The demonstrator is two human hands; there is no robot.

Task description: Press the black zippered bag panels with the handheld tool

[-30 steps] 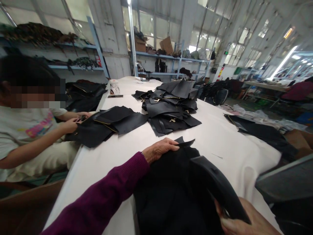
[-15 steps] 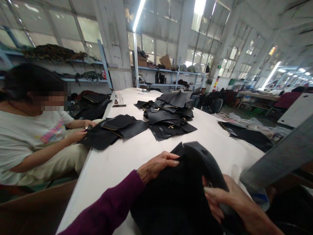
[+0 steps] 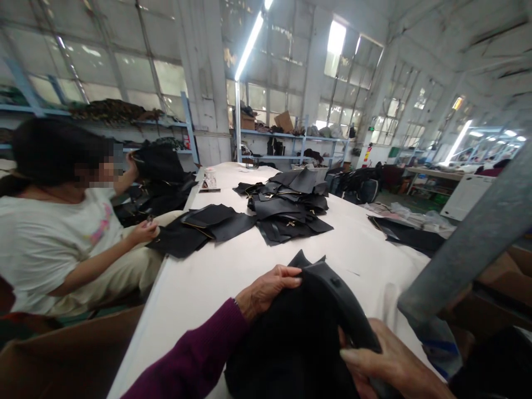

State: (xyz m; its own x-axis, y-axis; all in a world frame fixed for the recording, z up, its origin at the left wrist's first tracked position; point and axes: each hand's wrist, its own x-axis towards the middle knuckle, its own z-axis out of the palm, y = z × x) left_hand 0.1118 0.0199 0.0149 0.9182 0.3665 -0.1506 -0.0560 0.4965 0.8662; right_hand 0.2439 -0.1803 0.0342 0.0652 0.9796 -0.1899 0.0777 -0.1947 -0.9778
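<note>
A black bag piece point(image 3: 299, 332) of fabric and leather lies in front of me on the white table point(image 3: 216, 271). My left hand point(image 3: 266, 288), in a purple sleeve, rests on its upper left part with fingers curled over the edge. My right hand point(image 3: 386, 363) grips the curved black leather strap point(image 3: 344, 305) that arches over the piece at the lower right.
A pile of black leather pieces with gold zips point(image 3: 286, 208) lies mid-table, another stack point(image 3: 203, 224) to its left. A seated person in a white shirt point(image 3: 54, 233) handles black pieces at the left. A grey metal bar point(image 3: 465, 244) crosses the right. Shelves line the back wall.
My view has tilted up. My right hand slid lower along the strap and the strap now lies flatter. The person at the left raised one hand with a black piece.
</note>
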